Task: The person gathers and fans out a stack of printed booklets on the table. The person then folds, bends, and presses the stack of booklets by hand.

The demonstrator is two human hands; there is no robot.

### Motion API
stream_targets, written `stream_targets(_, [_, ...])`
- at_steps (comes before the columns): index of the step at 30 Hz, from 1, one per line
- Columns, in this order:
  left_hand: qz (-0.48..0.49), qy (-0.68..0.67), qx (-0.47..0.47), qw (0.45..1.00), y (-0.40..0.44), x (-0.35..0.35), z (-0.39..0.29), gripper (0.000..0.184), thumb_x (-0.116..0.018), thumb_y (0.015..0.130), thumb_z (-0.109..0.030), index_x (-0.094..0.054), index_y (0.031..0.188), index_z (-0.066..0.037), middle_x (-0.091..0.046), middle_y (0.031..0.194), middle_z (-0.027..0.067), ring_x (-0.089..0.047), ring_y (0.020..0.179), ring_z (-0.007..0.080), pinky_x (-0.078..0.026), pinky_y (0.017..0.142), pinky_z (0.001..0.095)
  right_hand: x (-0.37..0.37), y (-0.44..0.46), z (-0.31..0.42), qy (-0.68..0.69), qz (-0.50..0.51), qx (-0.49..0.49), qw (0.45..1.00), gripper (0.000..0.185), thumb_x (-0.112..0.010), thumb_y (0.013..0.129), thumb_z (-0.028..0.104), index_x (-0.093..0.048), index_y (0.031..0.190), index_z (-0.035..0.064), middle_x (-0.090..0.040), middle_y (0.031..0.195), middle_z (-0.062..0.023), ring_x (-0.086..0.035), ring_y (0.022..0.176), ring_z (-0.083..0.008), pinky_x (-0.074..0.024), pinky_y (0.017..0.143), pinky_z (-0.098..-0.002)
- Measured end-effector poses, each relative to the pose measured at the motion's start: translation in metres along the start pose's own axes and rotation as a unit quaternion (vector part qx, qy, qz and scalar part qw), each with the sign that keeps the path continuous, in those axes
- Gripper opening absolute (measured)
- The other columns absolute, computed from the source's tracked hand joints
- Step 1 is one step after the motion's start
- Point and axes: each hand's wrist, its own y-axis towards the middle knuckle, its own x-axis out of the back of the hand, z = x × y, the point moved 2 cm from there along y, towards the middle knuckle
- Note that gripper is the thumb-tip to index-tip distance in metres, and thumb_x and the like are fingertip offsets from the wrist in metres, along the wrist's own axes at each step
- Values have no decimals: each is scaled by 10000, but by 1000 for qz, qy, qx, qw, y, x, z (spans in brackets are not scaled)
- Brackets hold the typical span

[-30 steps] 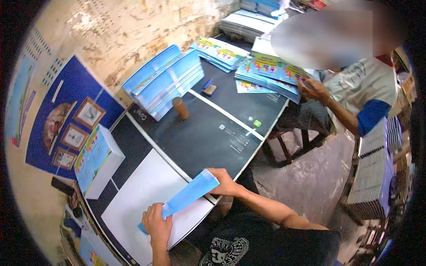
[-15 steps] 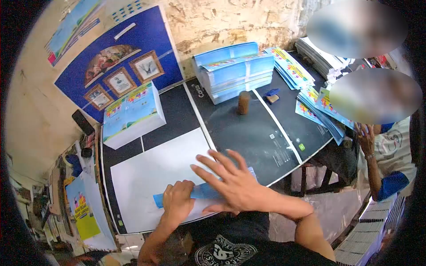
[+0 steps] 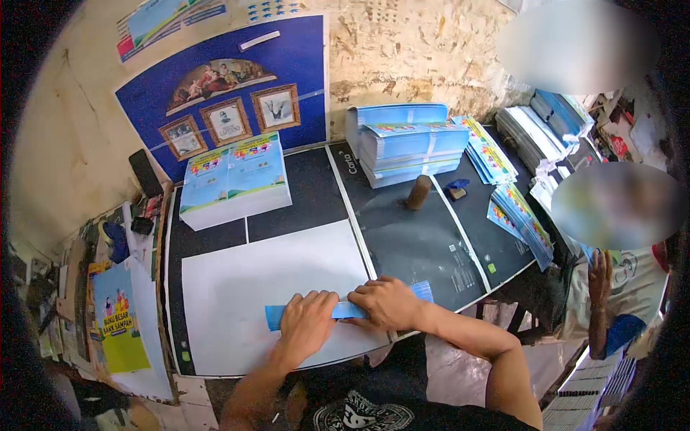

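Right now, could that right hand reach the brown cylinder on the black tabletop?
Probably yes: nothing stands between the right hand and the brown cylinder, though it must first release the blue stack.

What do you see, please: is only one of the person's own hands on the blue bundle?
No, the left hand and the right hand are both on the blue bundle.

You were in a paper-finishing workshop: printed sheets [image 3: 237,172] piled upper left, bundled booklets [image 3: 413,154] upper centre, paper stacks [image 3: 528,136] upper right.
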Motion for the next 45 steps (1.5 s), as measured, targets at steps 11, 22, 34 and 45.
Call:
stream_targets(11, [2, 47, 22, 999, 8, -14, 3, 298, -784, 768, -210, -588, 962, -98, -633, 922, 70, -641, 898, 284, -480, 768, 443, -2, 2, -8, -40, -7, -25, 999, 353, -711, 834, 332, -604, 1048, 71, -687, 974, -90, -687, 978, -290, -512, 865, -448])
stream_targets(22, [37, -36, 119, 992, -57, 18, 52, 335, -807, 718, -100, -602, 979, -49, -623, 960, 151, -611, 934, 373, -462, 810, 479, 0, -88, -63, 83, -103, -126, 983, 501, -857, 648, 231, -582, 1043, 92, -604, 938, -108, -641, 947, -348, -495, 807, -472])
stream_targets(34, [-27, -62, 87, 994, -50, 39, 40, 284, -799, 678, -52, -625, 902, -57, -645, 891, 119, -625, 857, 366, -470, 754, 462, 16, -104, -57, 105, -127, -136, 977, 446, -848, 634, 165, -600, 996, 87, -595, 919, -100, -636, 882, -350, -479, 751, -453])
stream_targets(45, [-123, -396, 253, 874, -86, -53, 82, 399, -864, 668, 38, -582, 936, -54, -646, 932, 55, -627, 846, 141, -511, 752, 288, -62, -113, -69, 501, -335, -257, 756, 538, -899, 666, 54, -630, 1130, 17, -674, 964, -27, -645, 932, -139, -526, 841, -309])
